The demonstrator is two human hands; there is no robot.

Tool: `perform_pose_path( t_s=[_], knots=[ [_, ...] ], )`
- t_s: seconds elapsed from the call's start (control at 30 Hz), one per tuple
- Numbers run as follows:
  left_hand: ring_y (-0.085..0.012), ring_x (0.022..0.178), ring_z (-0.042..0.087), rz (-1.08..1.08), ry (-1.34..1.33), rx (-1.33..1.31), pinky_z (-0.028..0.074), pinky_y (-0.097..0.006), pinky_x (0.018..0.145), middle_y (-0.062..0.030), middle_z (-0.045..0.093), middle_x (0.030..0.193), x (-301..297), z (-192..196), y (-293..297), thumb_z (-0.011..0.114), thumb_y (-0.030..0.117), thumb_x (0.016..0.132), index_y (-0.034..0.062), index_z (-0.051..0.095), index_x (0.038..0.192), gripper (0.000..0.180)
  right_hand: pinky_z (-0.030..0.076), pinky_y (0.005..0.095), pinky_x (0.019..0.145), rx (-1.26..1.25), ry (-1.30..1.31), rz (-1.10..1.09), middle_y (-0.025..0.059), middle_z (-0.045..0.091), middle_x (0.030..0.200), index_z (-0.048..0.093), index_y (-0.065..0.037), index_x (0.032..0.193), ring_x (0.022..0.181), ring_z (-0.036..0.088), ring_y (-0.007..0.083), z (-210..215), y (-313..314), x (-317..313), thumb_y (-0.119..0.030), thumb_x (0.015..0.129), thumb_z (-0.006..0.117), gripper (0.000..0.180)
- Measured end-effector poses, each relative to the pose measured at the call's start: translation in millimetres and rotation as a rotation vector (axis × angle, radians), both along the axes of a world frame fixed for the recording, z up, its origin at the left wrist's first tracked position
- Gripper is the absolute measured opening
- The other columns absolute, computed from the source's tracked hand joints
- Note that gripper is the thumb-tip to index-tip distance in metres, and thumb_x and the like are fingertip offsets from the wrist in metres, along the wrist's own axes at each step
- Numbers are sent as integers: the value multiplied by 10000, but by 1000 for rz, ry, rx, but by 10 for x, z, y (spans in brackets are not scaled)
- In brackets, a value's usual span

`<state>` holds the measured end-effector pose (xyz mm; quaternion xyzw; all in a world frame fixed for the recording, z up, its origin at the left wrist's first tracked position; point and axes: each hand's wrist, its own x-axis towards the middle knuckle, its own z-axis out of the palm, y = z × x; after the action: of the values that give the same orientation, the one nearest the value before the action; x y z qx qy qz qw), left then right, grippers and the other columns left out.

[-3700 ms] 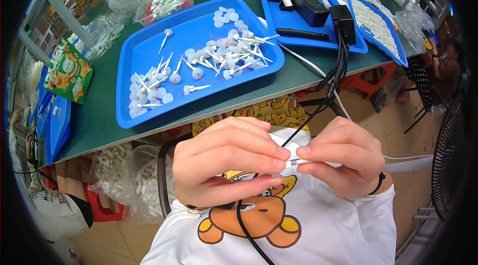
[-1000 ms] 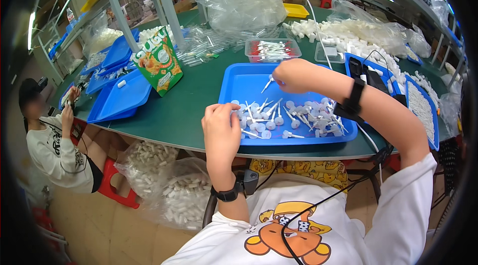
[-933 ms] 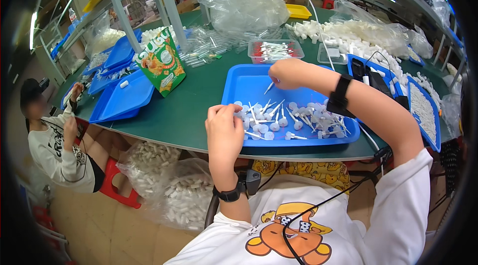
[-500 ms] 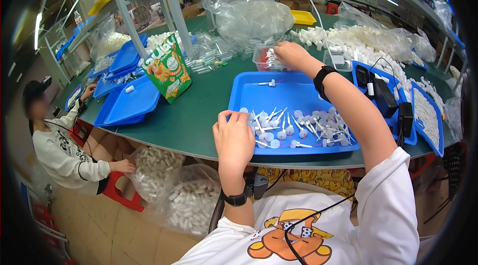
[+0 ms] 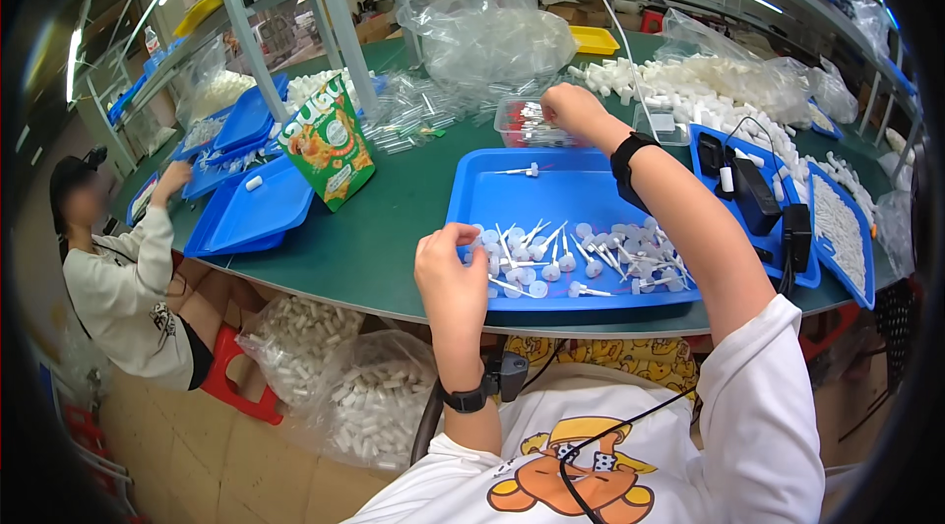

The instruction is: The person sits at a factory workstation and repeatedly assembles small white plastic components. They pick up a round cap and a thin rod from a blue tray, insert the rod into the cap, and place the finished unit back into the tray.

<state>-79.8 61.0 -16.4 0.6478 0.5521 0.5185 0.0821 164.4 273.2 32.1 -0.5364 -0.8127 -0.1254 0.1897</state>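
My left hand (image 5: 451,273) is at the left rim of a blue tray (image 5: 512,194), its fingers curled in with the thumb. Whatever they hold, if anything, is hidden. Many small white stick-like pieces with round translucent discs (image 5: 551,263) lie in the tray's near half; one similar white piece (image 5: 532,171) lies apart near the far rim. Beyond the tray, my right hand (image 5: 581,114) reaches over the right side of a clear plastic box (image 5: 514,135) of small red and white pieces. Its fingers are bent together and their tips are partly hidden, so I cannot see what they pinch.
A green snack bag (image 5: 330,145) stands left of the tray, by stacked blue trays (image 5: 258,204). Rightward, another blue tray holds black adapters (image 5: 756,199). White cylinders (image 5: 709,96) are heaped behind. A co-worker (image 5: 128,278) sits at the left; bags of white pieces (image 5: 379,396) are below the table.
My left hand has shifted slightly left and down, its fingers more curled. My right hand stays at the clear box. The co-worker's arm has risen.
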Motion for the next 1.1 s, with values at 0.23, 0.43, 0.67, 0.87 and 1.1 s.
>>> perform_pose_path(
  t_s=[0.23, 0.43, 0.67, 0.87, 1.1],
  knots=[
    [-172, 779, 651, -6, -158, 16, 500, -298, 714, -109, 674, 822, -25, 35, 3, 719, 17, 720, 1, 677, 909, 194, 516, 412, 706, 127, -68, -8, 142, 674, 803, 696, -68, 846, 818, 655, 322, 160, -150, 67, -57, 680, 718, 168],
    [-155, 780, 639, -63, -173, 67, 502, -287, 732, -78, 632, 870, -98, 41, 15, 702, 45, 786, 16, 690, 1013, 229, 528, 402, 704, 72, -139, -12, 143, 680, 844, 698, -81, 843, 838, 662, 325, 364, -272, 75, -50, 661, 736, 189],
    [-132, 826, 614, -293, -428, -8, 496, -268, 732, -65, 587, 982, -88, 113, -53, 647, 36, 854, 14, 678, 1031, 181, 521, 406, 683, 25, -94, 10, 159, 675, 800, 686, -45, 787, 793, 658, 338, 542, -429, 228, -24, 702, 644, 96],
    [-146, 887, 615, -496, -641, -66, 498, -268, 784, -75, 550, 1070, -11, 250, -260, 653, -15, 839, -29, 626, 1064, 227, 516, 365, 685, 43, 68, 225, 155, 676, 784, 688, 8, 855, 737, 656, 305, 784, -1146, 134, -51, 745, 657, 129],
    [-157, 922, 617, -730, -704, -105, 496, -277, 818, -78, 561, 1057, 201, 306, -439, 690, -99, 765, -37, 592, 1065, 321, 472, 337, 633, 217, 155, 338, 103, 629, 773, 676, -15, 924, 692, 591, 254, 841, -2891, 74, 8, 754, 686, 172]
  ],
)
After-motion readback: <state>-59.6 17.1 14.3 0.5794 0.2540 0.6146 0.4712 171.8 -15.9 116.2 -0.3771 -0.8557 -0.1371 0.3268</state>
